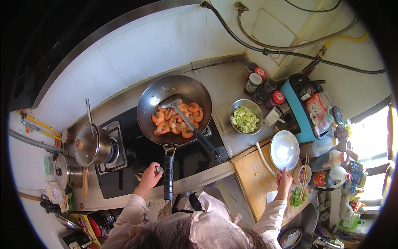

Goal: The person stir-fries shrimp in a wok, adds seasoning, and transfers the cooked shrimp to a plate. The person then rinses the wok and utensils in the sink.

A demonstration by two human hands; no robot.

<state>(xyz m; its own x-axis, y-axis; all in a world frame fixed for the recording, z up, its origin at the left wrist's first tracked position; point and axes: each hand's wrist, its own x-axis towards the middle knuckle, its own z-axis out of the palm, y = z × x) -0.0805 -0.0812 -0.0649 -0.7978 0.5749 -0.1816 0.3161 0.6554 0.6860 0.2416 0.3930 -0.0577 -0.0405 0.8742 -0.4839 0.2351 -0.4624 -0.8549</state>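
Note:
Orange cooked shrimp (178, 119) lie in a wok (149, 102) on the right burner, and a metal spatula (186, 119) with a black handle leans across its rim. My left hand (150, 177) has its fingers closed around a stove knob (159, 169), just left of the wok's black handle (168, 177). At the near edge of a white bowl (284, 149) is my right hand (283, 182), its thumb or finger against the rim. A white curved handle (264, 160) extends beside the bowl, its far end hidden near my right hand. Chopped pale green vegetable (244, 119) fills a metal bowl (233, 107).
A lidded saucepan (93, 146) sits on the left burner. On the wooden cutting board (245, 168) are green leaves (298, 196) and a small bowl (302, 175) with chopsticks (304, 177) across it. Jars (253, 82) and bottles (329, 177) crowd the right. A sink (307, 214) lies at the lower right.

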